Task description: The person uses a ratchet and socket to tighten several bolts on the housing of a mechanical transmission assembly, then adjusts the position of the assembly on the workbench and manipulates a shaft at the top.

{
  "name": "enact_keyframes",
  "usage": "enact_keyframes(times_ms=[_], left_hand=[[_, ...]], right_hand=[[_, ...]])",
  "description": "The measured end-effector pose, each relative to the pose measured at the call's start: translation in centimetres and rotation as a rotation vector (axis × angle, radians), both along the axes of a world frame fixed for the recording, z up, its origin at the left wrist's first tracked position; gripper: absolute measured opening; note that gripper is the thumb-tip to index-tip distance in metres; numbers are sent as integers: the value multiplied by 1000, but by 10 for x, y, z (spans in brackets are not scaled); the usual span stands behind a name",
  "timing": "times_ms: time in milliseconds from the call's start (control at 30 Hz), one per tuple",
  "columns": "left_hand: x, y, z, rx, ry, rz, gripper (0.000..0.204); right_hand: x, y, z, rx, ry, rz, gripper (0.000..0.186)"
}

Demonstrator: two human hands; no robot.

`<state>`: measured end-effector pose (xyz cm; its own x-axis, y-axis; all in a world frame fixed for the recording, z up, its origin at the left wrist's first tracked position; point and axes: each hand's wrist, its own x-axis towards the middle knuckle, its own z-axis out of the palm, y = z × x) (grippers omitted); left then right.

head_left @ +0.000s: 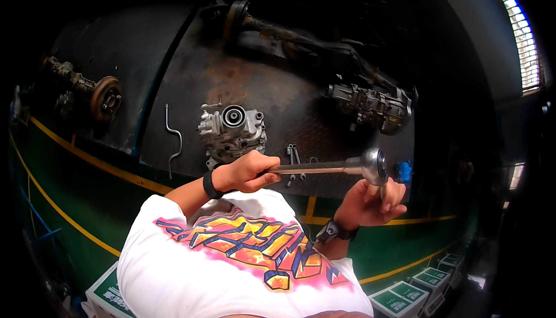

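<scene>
Head view: you hold a long-handled ratchet wrench (315, 169) roughly level in front of your chest, off the bench top (202, 81). Progress, as judged: the tool is in hand, but its head sits by your right hand (370, 202), on no fastener, so no turning seems under way. The metal gearbox casing (234, 135), just beyond your left hand (252, 171), looks largely whole; how much work on it is done or left cannot be read from here. Pose: your left forearm comes in from the lower left, fist closed round the handle's end, thumb lying toward the head. Your right forearm rises from below, palm under the ratchet head, fingers half curled at its underside; whether they grip or merely touch it, you cannot tell from this angle. Small wrenches (296, 155) lie between your hands, farther out; a bent steel bar (180, 143) lies left of your left hand, well apart.
</scene>
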<state>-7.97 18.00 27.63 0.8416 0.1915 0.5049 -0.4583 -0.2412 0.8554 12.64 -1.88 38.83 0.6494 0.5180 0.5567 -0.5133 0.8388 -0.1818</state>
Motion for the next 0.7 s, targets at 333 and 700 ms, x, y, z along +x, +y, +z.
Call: enact_keyframes(times_ms=[333,700], left_hand=[[4,-21,-14,-179,126,-19,43],[-19,-25,-42,-607,399,-150,48]], right_hand=[[15,10,12,-65,-18,107,41],[18,15,10,-514,-846,-344,37]])
